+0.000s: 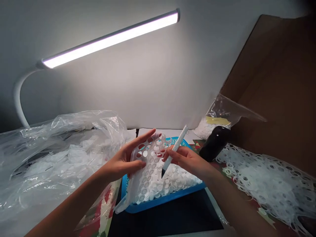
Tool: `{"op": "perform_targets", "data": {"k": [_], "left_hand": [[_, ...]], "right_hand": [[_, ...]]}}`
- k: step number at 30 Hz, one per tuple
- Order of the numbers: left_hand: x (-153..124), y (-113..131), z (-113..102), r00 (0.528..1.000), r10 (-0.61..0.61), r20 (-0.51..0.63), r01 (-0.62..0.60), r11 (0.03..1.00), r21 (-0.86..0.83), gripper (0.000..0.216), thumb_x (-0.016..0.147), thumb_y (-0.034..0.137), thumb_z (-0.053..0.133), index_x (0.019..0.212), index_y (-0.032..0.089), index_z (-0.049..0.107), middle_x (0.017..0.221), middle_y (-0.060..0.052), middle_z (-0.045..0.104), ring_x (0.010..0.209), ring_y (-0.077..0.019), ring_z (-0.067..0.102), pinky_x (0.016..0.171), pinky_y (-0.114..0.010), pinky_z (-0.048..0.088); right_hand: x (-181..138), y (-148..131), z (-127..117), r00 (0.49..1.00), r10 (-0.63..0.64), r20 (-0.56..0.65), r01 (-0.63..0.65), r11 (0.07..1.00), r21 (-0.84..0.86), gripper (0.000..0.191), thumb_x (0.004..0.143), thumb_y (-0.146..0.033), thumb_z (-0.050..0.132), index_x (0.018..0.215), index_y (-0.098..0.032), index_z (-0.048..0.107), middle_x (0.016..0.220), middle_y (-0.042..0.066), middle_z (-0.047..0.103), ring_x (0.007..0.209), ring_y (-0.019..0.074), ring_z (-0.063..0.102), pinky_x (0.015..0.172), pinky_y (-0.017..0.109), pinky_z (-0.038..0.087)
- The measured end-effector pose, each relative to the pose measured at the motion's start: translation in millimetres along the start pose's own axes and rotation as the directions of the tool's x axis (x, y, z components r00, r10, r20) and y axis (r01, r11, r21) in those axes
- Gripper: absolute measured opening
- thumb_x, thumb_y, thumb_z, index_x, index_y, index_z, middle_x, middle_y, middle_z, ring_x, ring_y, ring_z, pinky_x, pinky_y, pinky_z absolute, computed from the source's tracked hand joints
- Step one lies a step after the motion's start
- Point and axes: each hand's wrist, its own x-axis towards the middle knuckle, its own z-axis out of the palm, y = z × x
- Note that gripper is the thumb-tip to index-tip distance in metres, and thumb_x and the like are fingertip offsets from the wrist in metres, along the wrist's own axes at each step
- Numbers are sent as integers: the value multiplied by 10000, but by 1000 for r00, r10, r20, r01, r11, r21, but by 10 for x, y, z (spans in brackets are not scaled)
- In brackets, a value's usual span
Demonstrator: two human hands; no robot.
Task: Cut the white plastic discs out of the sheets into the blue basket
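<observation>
My left hand [130, 156] grips a translucent white sheet [150, 164] by its left side, thumb in front and fingers behind. Rows of round holes run through the sheet's upper part, while lower rows still carry round discs. In my right hand [186, 159] is a white pen-like tool [174, 151] with a dark tip, slanting down to the left; the fingers also reach the sheet's right edge. Below both hands lies a blue plastic basket [168, 199] filled with loose small white discs [170, 182]. The sheet's lower corner hangs over the basket's front left rim.
A large clear plastic bag [61, 158] of white pieces spreads at left. On the right lie punched-out sheets [274, 177], a black cylindrical object [214, 143] and a bag with a yellow label [217, 120]. A cardboard panel [276, 85] stands behind; a lamp [113, 38] hangs above.
</observation>
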Motion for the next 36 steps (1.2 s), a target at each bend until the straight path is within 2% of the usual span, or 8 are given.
{"op": "perform_targets", "data": {"k": [3, 6, 9, 11, 13, 21, 26, 36], "left_hand": [[26, -65, -13, 996, -89, -11, 88, 996, -8, 721, 772, 142, 630, 1398, 388, 368, 1434, -29, 440, 1071, -248, 569, 496, -144, 480], [56, -113, -10, 983, -186, 7, 186, 982, -19, 728, 794, 198, 628, 1412, 415, 311, 1367, -62, 497, 592, -73, 566, 373, -133, 389], [82, -170, 18, 960, -280, 19, 279, 959, 48, 646, 847, 296, 588, 1427, 352, 311, 919, -22, 677, 384, -23, 395, 374, -163, 371], [93, -230, 57, 955, -298, 6, 296, 949, 106, 572, 883, 363, 540, 1419, 268, 363, 551, 58, 550, 374, -58, 395, 391, -176, 353], [98, -306, 108, 959, -281, -35, 283, 948, 148, 533, 905, 410, 497, 1394, 213, 415, 449, 92, 390, 394, -79, 379, 400, -181, 313], [29, -489, 261, 969, -93, -229, 183, 894, 410, 449, 940, 378, 440, 1385, 324, 414, 756, 8, 515, 666, -148, 432, 641, -269, 377], [3, -465, 286, 981, -13, -195, 112, 855, 506, 347, 932, 301, 460, 1257, 352, 568, 852, -24, 577, 851, -205, 492, 904, -411, 333], [-159, -314, 368, 997, -71, -27, 75, 892, 446, 205, 870, 303, 587, 1038, 290, 704, 912, -15, 695, 834, -185, 572, 789, -318, 425]], "right_hand": [[2, 66, 32, 1000, -13, -23, 15, 997, 82, 305, 868, -459, 575, 894, -185, 706, 985, 59, 709, 1015, 192, 639, 946, 380, 464], [-61, 65, 32, 997, -2, -75, 13, 989, 145, 289, 866, -437, 590, 883, -171, 702, 927, 52, 714, 922, 166, 660, 899, 349, 491], [-146, 49, 9, 989, 17, -145, 12, 980, 197, 303, 864, -437, 594, 859, -154, 702, 919, 54, 713, 899, 148, 659, 890, 304, 485], [-187, 57, -9, 979, 36, -203, 13, 973, 231, 312, 859, -444, 599, 833, -149, 695, 905, 49, 708, 868, 132, 656, 869, 274, 484], [-209, 89, -23, 963, 69, -259, 3, 964, 267, 308, 845, -451, 613, 819, -152, 682, 897, 43, 699, 828, 124, 651, 833, 267, 495], [-256, 306, -27, 911, 209, -356, -87, 940, 330, 274, 759, -435, 701, 774, -163, 672, 990, 48, 668, 801, 127, 607, 795, 294, 501], [-301, 292, 41, 906, 276, -322, -169, 932, 321, 286, 751, -443, 704, 762, -158, 688, 931, 49, 687, 788, 123, 609, 773, 256, 446], [-526, 258, 157, 935, 282, -217, -199, 920, 336, 311, 765, -442, 685, 747, -134, 715, 898, 57, 674, 789, 140, 613, 792, 262, 458]]}}
